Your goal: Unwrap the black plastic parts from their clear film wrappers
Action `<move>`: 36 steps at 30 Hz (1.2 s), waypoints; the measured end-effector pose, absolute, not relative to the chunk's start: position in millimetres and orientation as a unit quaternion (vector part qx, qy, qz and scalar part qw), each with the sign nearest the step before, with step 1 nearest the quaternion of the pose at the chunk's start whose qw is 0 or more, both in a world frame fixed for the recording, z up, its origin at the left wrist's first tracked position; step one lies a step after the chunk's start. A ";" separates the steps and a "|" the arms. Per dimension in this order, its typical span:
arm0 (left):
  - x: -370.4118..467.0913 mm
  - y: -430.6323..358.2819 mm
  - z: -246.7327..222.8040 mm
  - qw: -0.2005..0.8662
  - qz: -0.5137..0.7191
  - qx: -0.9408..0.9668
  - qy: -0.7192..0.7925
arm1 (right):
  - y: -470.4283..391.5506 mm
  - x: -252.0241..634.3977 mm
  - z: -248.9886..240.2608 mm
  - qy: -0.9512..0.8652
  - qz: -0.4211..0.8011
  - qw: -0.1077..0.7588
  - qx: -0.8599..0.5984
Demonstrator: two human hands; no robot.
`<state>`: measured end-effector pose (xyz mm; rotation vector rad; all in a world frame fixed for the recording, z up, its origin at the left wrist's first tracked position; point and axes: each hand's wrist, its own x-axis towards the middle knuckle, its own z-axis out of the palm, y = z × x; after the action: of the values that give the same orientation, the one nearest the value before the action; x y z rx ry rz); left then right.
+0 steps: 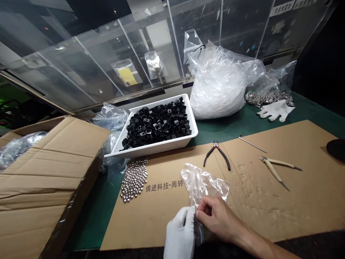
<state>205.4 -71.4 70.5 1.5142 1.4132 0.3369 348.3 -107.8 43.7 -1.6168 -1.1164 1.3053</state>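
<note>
Head view, and both hands are busy on a clear plastic bag (206,183), which lies low over the cardboard sheet (161,219). Bare right hand (218,217) has the plastic pinched between thumb and fingers; gloved left hand (179,232), tight alongside, grips the bag's near part too. Just beyond the bag sit black-handled cutters (216,145), handles spread toward the person, then a thin metal rod (252,144), and over to the right, pale-handled pliers (271,169). Left side now: shiny metal pieces (134,180) spread in a patch beside a white tray (161,148) heaped with black parts (159,122). Up behind, a bulging plastic sack (219,86) rests on the green bench top (229,129).
</note>
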 end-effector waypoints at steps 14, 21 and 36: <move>190.7 -51.4 75.7 0.082 0.066 0.676 0.729 | -104.9 370.7 47.1 -0.460 0.204 0.402 -0.765; 188.9 -37.7 58.2 0.041 0.311 0.724 0.615 | -100.1 380.4 47.0 -0.465 0.193 0.391 -0.771; 189.0 -72.2 31.0 0.207 0.384 0.767 0.470 | -70.2 377.7 51.2 -0.171 0.466 0.653 -0.572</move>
<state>189.0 -72.2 31.0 2.1370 1.3096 1.0693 377.7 -70.2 51.2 -1.2980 -0.3873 1.0585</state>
